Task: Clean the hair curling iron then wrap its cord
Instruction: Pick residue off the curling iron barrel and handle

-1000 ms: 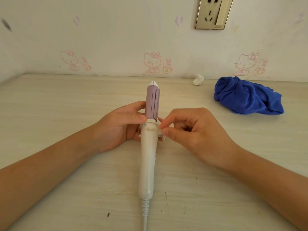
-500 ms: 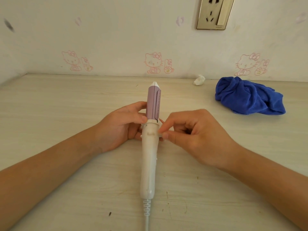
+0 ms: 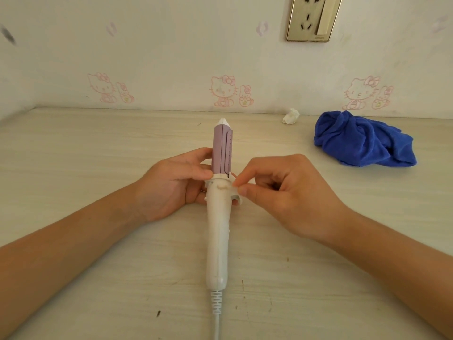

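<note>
The curling iron (image 3: 219, 227) lies in the middle of the table (image 3: 98, 143), its cord (image 3: 216, 325) cut off at the lower edge. The left hand (image 3: 171, 185) grips its collar, fingertips hidden; the right hand (image 3: 282, 192) pinches the collar tab. The blue cloth (image 3: 360, 141) lies well apart.

Left forearm (image 3: 73, 256): running bare from the frame edge at 8 o'clock, tapering toward the wrist, showing faint creases there.
Right forearm (image 3: 382, 253): running bare from the frame edge at 4 o'clock, tapering the same way.
Left hand (image 3: 169, 187): showing bare, carrying a short rounded thumbnail and a small dark speck at its 3 o'clock side, too small for naming.
Right hand (image 3: 289, 195): showing bare, ridging with knuckles along 12 o'clock, carrying a short trimmed thumbnail at 9 o'clock.
</note>
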Motion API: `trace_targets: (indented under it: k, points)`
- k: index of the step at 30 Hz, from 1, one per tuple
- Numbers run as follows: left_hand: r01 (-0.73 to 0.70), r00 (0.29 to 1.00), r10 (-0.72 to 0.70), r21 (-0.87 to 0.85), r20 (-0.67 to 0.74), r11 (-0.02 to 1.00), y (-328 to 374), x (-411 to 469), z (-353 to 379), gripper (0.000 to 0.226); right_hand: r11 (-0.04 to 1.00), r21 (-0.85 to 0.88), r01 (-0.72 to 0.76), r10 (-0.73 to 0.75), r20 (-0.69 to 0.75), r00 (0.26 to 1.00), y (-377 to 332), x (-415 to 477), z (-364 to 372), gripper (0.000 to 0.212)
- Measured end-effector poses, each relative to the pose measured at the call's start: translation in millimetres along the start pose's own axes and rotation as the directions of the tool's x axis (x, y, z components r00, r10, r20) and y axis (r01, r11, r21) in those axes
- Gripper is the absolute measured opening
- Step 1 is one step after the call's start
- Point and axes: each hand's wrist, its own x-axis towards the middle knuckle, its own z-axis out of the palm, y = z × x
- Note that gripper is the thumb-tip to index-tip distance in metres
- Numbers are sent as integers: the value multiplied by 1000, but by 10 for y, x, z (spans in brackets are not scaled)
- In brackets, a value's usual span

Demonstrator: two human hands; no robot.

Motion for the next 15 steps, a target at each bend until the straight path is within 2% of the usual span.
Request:
trace_targets:
  k: [5, 8, 12, 15]
  points:
    - [14, 1000, -14, 9, -13, 1000, -5, 7, -20, 57, 1000, -7, 18, -18, 51, 999, -30, -29, 21, 10]
    - [18, 1000, -18, -12, 15, 1000, 4, 16, -36, 57, 1000, -12, -18, 17, -24, 1000, 4, 5, 6, 10]
    - [27, 999, -27, 3, 20, 1000, 4, 16, -34, 55, 1000, -9, -1, 1, 14, 1000, -7, -5, -3, 9]
    - [33, 998, -33, 5, 45, 999, 9, 20, -41, 55, 1000, -23, -21, 20, -35, 999, 2, 15, -15, 10]
